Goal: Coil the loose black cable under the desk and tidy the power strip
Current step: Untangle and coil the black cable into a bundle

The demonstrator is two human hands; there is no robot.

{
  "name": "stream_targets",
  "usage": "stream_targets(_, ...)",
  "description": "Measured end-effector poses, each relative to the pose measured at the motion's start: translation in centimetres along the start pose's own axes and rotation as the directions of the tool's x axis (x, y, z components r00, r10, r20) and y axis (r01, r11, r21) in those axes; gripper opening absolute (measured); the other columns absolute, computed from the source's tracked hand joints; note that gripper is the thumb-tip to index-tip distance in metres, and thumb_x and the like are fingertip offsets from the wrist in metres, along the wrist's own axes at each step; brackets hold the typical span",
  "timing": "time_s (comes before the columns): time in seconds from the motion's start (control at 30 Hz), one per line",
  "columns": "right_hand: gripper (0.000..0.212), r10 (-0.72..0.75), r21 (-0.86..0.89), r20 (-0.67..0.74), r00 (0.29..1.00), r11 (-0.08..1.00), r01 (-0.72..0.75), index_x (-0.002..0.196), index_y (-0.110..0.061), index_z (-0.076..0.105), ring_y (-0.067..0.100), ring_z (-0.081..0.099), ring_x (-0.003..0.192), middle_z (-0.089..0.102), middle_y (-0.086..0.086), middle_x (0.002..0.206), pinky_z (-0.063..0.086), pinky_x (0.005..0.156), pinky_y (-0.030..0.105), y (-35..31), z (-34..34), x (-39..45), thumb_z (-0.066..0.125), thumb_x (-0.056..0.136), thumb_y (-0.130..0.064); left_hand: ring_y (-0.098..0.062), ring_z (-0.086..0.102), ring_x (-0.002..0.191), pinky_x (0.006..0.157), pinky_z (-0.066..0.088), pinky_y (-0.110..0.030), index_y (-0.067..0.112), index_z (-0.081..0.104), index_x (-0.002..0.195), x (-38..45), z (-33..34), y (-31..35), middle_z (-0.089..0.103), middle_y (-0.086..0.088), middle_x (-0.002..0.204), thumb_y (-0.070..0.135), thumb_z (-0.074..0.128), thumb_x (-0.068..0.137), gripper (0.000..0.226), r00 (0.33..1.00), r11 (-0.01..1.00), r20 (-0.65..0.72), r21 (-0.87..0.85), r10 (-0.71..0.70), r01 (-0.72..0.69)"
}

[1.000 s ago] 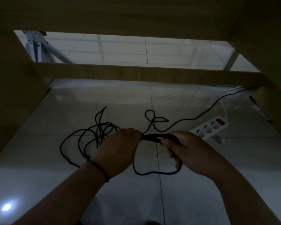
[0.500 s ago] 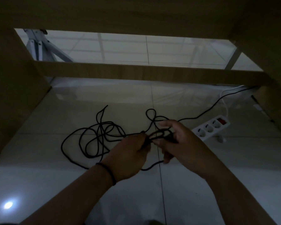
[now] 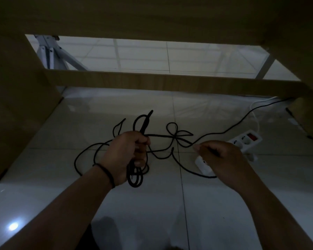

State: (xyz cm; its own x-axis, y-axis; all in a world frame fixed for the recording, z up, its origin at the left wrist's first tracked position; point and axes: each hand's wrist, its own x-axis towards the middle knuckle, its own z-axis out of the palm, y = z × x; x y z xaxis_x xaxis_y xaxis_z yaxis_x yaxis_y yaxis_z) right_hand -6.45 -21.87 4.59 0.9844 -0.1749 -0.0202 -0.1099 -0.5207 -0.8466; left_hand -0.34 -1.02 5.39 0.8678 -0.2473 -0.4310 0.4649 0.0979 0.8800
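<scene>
I see my left hand (image 3: 126, 156) curled round a bundle of black cable (image 3: 206, 138) loops just left of the white power strip (image 3: 246, 141), loops hanging below the fist. My right hand (image 3: 222, 157) pinches a strand right in front of the strip, the rest sprawling over the tiled floor (image 3: 224, 204) beyond.

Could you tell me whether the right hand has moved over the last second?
Yes. The right hand has drawn rightward, away from the left hand, and now covers part of the power strip.
</scene>
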Motion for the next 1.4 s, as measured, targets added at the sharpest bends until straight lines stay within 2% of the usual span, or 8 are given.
stream_targets(0.13, 0.024, -0.067, 0.028, -0.191, 0.979, 0.997, 0.074, 0.074, -0.039, 0.058, 0.002, 0.055, 0.064, 0.063, -0.006, 0.071, 0.039, 0.054, 0.005, -1.1, 0.7, -0.1, 0.057, 0.09, -0.022, -0.008, 0.029, 0.038, 0.041, 0.028, -0.023, 0.01, 0.049, 0.073, 0.0, 0.6, -0.3, 0.032, 0.007, 0.047, 0.027, 0.049, 0.093, 0.027, 0.999, 0.999, 0.027, 0.02, 0.03, -0.03)
stream_targets(0.3, 0.017, 0.016, 0.41, -0.218, 0.976, 0.909, 0.077, 0.092, -0.041, 0.065, 0.003, 0.051, 0.052, 0.063, -0.008, 0.066, 0.042, 0.05, 0.02, -2.8, 3.2, -1.2, 0.059, 0.088, -0.026, -0.012, 0.049, 0.05, 0.06, 0.053, -0.025, 0.012, 0.05, 0.067, -0.1, 2.4, -2.0, 0.048, 0.001, 0.056, 0.027, 0.046, 0.095, 0.032, 0.993, 0.994, 0.045, -0.01, 0.113, -0.112)
stream_targets(0.43, 0.036, -0.151, 0.304, -0.206, 0.967, 0.929, 0.21, 0.101, -0.046, 0.059, 0.001, 0.056, 0.063, 0.057, -0.01, 0.073, 0.041, 0.058, 0.009, -3.1, 5.0, -1.9, 0.057, 0.089, -0.013, -0.011, 0.06, 0.058, 0.062, 0.057, -0.021, 0.004, 0.063, 0.08, -0.6, 3.1, -2.7, 0.061, -0.001, 0.062, 0.02, 0.048, 0.094, 0.026, 0.991, 0.984, 0.022, -0.123, 0.132, -0.129)
stream_targets(0.67, 0.028, -0.159, 0.24, -0.17, 0.973, 0.95, 0.197, 0.094, -0.041, 0.064, 0.002, 0.063, 0.076, 0.068, -0.014, 0.085, 0.046, 0.065, 0.011, -2.9, 6.3, -2.4, 0.062, 0.088, -0.013, -0.01, 0.026, 0.041, 0.046, 0.029, -0.023, 0.015, 0.046, 0.062, -1.0, 2.9, -2.1, 0.028, 0.002, 0.051, 0.024, 0.043, 0.097, 0.036, 0.999, 0.974, -0.017, -0.222, 0.044, -0.046)
stream_targets(0.9, 0.03, -0.231, 0.165, -0.181, 0.956, 0.951, 0.261, 0.098, -0.035, 0.068, 0.004, 0.06, 0.076, 0.063, -0.013, 0.081, 0.042, 0.063, 0.006, -3.0, 6.7, -2.6, 0.062, 0.086, -0.008, -0.001, 0.065, 0.062, 0.063, 0.047, -0.025, 0.021, 0.061, 0.099, -1.8, 3.6, -2.1, 0.056, 0.003, 0.072, 0.036, 0.047, 0.088, 0.023, 0.981, 0.949, 0.133, -0.301, 0.141, -0.096)
stream_targets(0.97, 0.028, -0.238, 0.155, -0.168, 0.957, 0.952, 0.264, 0.095, -0.032, 0.069, 0.004, 0.059, 0.075, 0.063, -0.009, 0.081, 0.041, 0.061, 0.005, -3.1, 6.7, -2.7, 0.061, 0.086, -0.007, -0.002, 0.06, 0.055, 0.059, 0.05, -0.02, 0.019, 0.061, 0.087, -1.8, 3.8, -2.4, 0.053, 0.005, 0.064, 0.044, 0.051, 0.08, 0.028, 0.976, 0.963, 0.148, -0.238, 0.161, -0.123)
stream_targets(1.2, 0.003, -0.182, 0.181, -0.104, 0.978, 0.963, 0.198, 0.086, -0.023, 0.061, 0.009, 0.056, 0.063, 0.061, -0.005, 0.082, 0.039, 0.052, 0.01, -2.6, 7.2, -2.6, 0.06, 0.088, -0.02, -0.022, 0.05, 0.077, 0.08, 0.044, -0.043, 0.01, 0.057, 0.084, -0.6, 3.1, -3.7, 0.051, -0.006, 0.077, 0.047, 0.047, 0.09, 0.038, 0.955, 0.96, -0.101, -0.006, 0.278, -0.28)
stream_targets(1.4, 0.012, -0.199, 0.029, -0.008, 0.98, 0.979, 0.199, 0.095, -0.019, 0.057, 0.005, 0.053, 0.072, 0.057, -0.005, 0.085, 0.039, 0.06, 0.009, -1.6, 8.5, -2.9, 0.053, 0.09, -0.009, -0.019, 0.063, 0.067, 0.077, 0.054, -0.037, 0.013, 0.049, 0.071, -0.2, 2.5, -2.6, 0.059, -0.001, 0.061, 0.033, 0.039, 0.097, 0.034, 0.952, 0.931, -0.168, -0.22, 0.258, -0.291)
